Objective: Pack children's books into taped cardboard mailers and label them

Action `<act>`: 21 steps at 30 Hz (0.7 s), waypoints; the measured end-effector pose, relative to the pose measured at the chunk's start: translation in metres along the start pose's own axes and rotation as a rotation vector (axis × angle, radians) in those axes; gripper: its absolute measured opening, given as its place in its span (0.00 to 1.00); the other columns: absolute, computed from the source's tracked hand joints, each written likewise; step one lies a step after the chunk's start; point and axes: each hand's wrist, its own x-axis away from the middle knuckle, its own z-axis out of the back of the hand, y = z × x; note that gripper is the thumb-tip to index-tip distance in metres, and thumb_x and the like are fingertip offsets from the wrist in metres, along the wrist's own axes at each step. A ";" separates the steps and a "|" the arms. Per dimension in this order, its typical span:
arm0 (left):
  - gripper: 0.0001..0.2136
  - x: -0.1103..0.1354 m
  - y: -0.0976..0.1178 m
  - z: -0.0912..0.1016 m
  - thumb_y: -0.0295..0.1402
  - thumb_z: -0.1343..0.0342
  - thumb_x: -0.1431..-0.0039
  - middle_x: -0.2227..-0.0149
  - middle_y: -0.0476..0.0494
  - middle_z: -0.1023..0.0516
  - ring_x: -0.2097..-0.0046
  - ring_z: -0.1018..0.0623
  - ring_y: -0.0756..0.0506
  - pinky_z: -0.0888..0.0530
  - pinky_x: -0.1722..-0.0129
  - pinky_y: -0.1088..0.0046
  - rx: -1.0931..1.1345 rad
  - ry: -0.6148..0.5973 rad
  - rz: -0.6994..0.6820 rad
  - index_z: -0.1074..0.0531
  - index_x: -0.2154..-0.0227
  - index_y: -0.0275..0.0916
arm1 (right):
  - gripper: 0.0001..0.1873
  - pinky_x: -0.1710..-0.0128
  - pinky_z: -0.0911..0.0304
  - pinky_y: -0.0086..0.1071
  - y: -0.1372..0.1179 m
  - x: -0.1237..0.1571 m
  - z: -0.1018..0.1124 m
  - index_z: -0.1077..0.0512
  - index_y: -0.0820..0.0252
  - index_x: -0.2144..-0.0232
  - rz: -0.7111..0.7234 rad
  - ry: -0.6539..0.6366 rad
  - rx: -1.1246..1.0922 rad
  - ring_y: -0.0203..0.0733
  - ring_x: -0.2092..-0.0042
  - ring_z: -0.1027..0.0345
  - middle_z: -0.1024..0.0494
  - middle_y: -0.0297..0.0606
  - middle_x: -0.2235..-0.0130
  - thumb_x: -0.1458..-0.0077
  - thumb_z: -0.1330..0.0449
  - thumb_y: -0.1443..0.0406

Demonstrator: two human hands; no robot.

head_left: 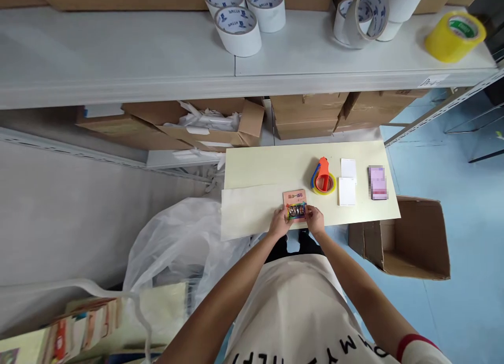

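A small pink-orange book (295,197) with a dark picture on its cover is at the front edge of the pale table (255,164). My left hand (280,222) grips its lower left side, fingers closed on the edge. At the lower right side, my right hand (315,220) pinches the same book. Beyond the right hand is an orange tape dispenser (323,176) with a yellow-rimmed tape roll. To its right lie two stacks of white cards, a near stack (347,191) and a far stack (348,168). Farther right sits a purple, blurred-out item (378,182).
Above the table runs a grey shelf (157,54) bearing several white tape rolls (238,33) and a yellow one (452,39). An open cardboard box (417,238) stands right of the table. At left are a translucent plastic bag (173,238) and stacked books (86,327).
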 end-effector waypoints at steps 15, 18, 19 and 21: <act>0.27 0.000 0.008 0.003 0.30 0.41 0.50 0.44 0.34 0.34 0.43 0.31 0.38 0.31 0.43 0.59 -0.125 -0.140 -0.107 0.34 0.44 0.38 | 0.30 0.63 0.30 0.36 -0.011 -0.029 -0.002 0.33 0.58 0.51 -0.348 -0.129 -0.219 0.44 0.62 0.26 0.23 0.39 0.60 0.61 0.38 0.66; 0.27 0.001 0.009 0.007 0.29 0.41 0.50 0.44 0.33 0.34 0.43 0.30 0.38 0.30 0.44 0.58 -0.112 -0.147 -0.111 0.34 0.44 0.37 | 0.16 0.68 0.33 0.33 -0.016 -0.038 0.003 0.29 0.56 0.66 -0.326 -0.187 -0.231 0.42 0.68 0.28 0.24 0.31 0.71 0.63 0.38 0.65; 0.27 0.002 0.009 0.008 0.29 0.41 0.50 0.44 0.33 0.34 0.43 0.31 0.38 0.30 0.44 0.58 -0.106 -0.147 -0.113 0.34 0.44 0.38 | 0.12 0.69 0.33 0.32 -0.017 -0.039 0.005 0.30 0.56 0.70 -0.316 -0.198 -0.235 0.41 0.69 0.29 0.25 0.29 0.73 0.64 0.38 0.65; 0.28 0.004 0.010 0.009 0.29 0.40 0.51 0.43 0.33 0.34 0.41 0.32 0.37 0.31 0.43 0.57 -0.094 -0.145 -0.118 0.34 0.44 0.38 | 0.10 0.70 0.35 0.31 -0.020 -0.038 0.009 0.32 0.55 0.75 -0.296 -0.214 -0.243 0.40 0.71 0.31 0.26 0.28 0.75 0.65 0.38 0.65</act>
